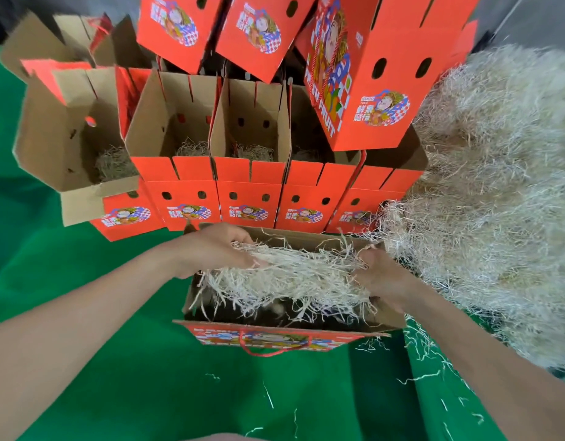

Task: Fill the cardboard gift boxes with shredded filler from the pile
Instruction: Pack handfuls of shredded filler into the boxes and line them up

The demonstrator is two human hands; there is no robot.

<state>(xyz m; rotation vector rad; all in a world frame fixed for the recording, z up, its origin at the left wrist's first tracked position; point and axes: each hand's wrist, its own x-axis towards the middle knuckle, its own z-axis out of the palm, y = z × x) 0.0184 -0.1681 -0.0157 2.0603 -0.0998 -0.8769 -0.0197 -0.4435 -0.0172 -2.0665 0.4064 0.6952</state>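
Filler (290, 275) clutched by left hand (208, 249) and right hand (383, 278), open gift box (275, 340) beneath, red box (370, 90) lettered "FRUIT"

"FRUIT" on the tilted red box (364, 90)

Hands: two, left hand (211, 249) and right hand (383, 275).
Clump (290, 272) gripped in both: one.
Near box (275, 337), open: one, with one cord handle (268, 353).
Row boxes (185, 198) behind it, open: five. Filler shows in at least three.
Stacked boxes (259, 27) above the row: three.
Brown boxes (36, 46) at back left: at least two, too blurred for a firm count.
Pile (497, 186): one.
Loose strands (268, 396) on the cloth (116, 377): a dozen or so.
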